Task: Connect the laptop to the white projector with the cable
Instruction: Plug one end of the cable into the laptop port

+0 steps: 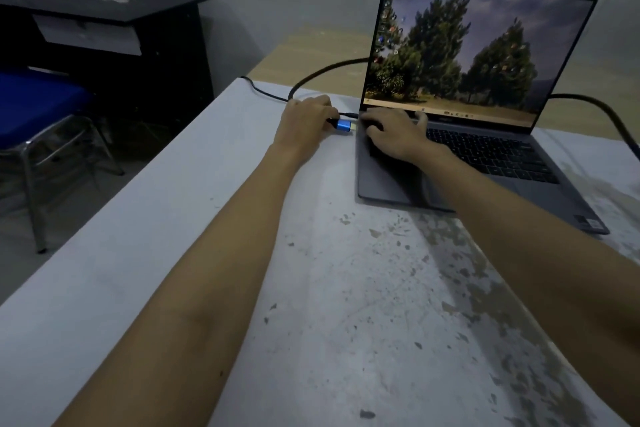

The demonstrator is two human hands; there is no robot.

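Observation:
A grey laptop (467,163) stands open on the white table (207,218), its screen lit with a picture of trees. My left hand (304,121) grips the blue metal plug (344,125) of a black cable (325,71), with the plug's tip right at the laptop's left edge. The cable loops back behind the screen and comes out again at the right. My right hand (394,135) rests flat on the laptop's left keyboard corner, fingers spread. A thinner black cable (263,92) is plugged in just behind the blue plug. No white projector is in view.
The table's surface is worn and stained toward the near right. A blue chair with metal legs (38,121) stands left of the table. Behind it is a black desk (104,17) against the wall. A yellowish board (311,52) lies beyond the table's far edge.

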